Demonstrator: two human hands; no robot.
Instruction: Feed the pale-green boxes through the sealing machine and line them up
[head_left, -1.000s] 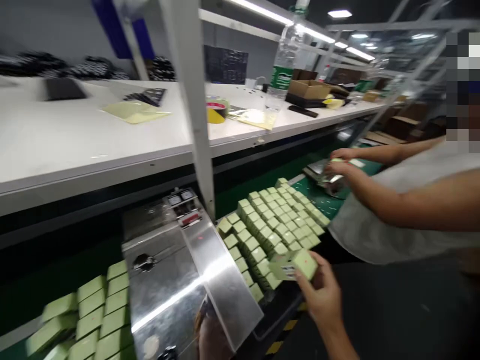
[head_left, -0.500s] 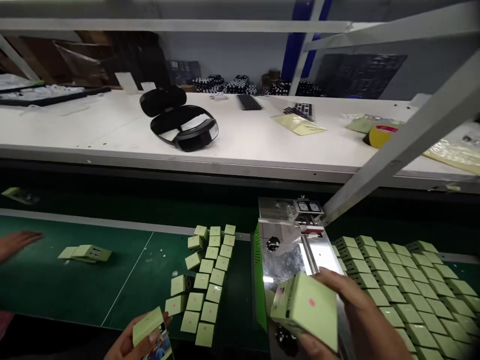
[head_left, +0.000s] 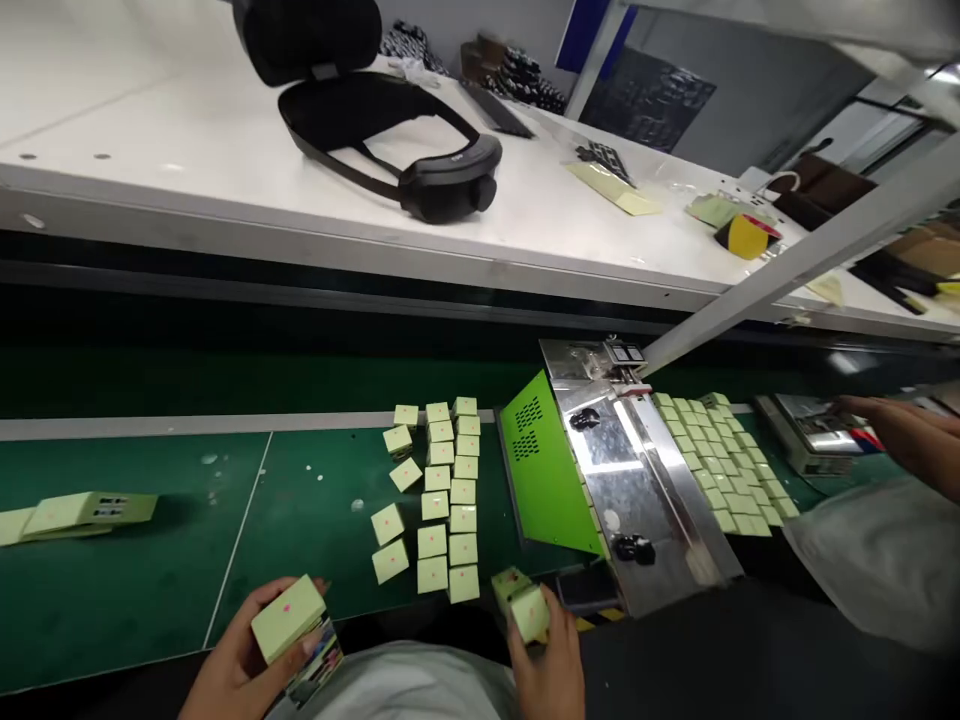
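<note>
My left hand is at the lower left, shut on a pale green box with a red mark. A printed picture card shows beneath that box. My right hand grips a second pale green box at the belt's near edge. Just beyond my hands, rows of pale green boxes with red marks stand on the green conveyor belt. Neither hand touches those rows.
A steel machine with a green perforated panel straddles the belt, with many boxes beyond it. A co-worker's hand works at a metal unit. A black headset lies on the white shelf.
The view has swung left and tilted, showing more of the belt. My right hand has dropped toward the belt's near edge with its box, and the co-worker's hand now appears far right.
</note>
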